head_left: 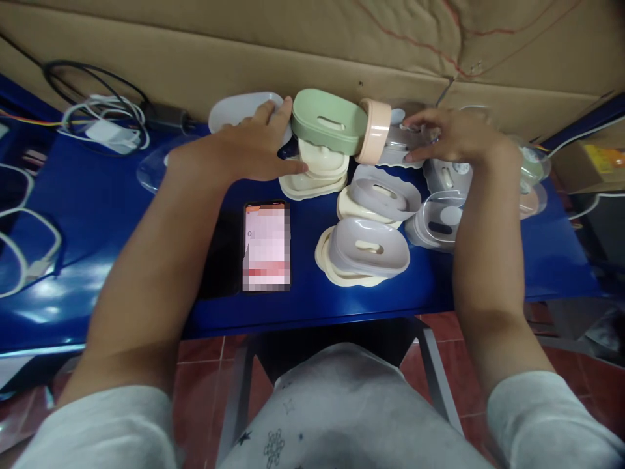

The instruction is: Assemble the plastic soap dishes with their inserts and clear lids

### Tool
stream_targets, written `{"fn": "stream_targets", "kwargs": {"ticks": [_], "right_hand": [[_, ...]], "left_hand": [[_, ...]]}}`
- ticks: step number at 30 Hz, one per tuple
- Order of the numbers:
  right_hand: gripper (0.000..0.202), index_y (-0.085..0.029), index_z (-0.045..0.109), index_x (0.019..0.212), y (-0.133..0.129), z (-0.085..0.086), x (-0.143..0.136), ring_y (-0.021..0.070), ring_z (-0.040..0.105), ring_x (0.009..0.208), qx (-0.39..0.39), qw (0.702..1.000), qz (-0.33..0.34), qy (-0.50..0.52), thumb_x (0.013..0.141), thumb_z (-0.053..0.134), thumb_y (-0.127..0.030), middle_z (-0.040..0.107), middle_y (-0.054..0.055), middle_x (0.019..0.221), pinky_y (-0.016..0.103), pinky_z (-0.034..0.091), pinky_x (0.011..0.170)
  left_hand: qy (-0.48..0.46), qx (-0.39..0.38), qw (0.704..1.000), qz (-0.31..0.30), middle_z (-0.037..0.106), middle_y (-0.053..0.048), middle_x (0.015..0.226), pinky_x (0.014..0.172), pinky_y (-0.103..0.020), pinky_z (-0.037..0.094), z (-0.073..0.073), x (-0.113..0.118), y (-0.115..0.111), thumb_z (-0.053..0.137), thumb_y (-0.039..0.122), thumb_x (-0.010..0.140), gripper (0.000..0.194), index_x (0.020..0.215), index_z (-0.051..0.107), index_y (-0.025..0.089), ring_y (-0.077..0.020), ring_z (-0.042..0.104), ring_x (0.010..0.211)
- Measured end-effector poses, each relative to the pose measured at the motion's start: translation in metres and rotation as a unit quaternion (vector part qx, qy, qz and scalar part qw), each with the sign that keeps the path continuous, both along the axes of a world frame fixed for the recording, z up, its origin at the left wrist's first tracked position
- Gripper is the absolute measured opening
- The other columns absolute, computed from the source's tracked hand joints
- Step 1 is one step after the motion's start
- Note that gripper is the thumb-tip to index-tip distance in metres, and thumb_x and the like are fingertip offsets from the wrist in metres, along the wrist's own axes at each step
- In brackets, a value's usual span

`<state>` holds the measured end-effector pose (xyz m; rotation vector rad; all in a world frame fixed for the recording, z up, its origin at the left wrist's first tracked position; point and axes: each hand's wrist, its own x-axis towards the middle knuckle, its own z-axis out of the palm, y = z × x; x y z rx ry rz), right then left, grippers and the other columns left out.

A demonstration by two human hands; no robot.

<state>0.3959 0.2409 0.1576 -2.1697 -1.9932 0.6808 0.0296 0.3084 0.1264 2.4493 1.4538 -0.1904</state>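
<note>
My left hand (249,144) is spread, its fingers over a pale grey oval tray (233,107) and its thumb by a stacked cream base (317,185). Just right of those fingers, a green oval soap box (328,120) with a slot rests on cream parts. Beside it a peach oval piece (377,132) stands on its side. My right hand (446,133) has its fingers and thumb closed around the edge of a clear plastic cover (394,151), partly hidden. Closer to me, two lilac-grey slotted trays (368,247) sit on cream bases (325,254).
More clear-covered boxes (434,225) lie beneath my right forearm. A lit phone (266,247) lies on the blue table (303,306). Coiled cables and a white charger (113,133) are at the back left. Cardboard (244,58) lines the back; a carton (586,163) stands far right.
</note>
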Motion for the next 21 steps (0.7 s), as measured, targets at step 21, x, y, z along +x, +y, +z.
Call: {"fn": "stream_targets", "kwargs": {"ticks": [21], "right_hand": [[0.058,-0.023,0.075,0.125,0.005,-0.009,-0.027,0.0315,0.073,0.108,-0.075,0.984,0.085,-0.136,0.07,0.081,-0.007,0.079,0.007,0.124,0.046,0.057,0.098]], "left_hand": [[0.002,0.004,1.0,0.001,-0.006,-0.002,0.186,0.136,-0.064,0.023,-0.003,-0.003,0.002,0.055,0.085,0.09,0.12,0.176,-0.012,0.035,-0.049,0.021,0.167]]}}
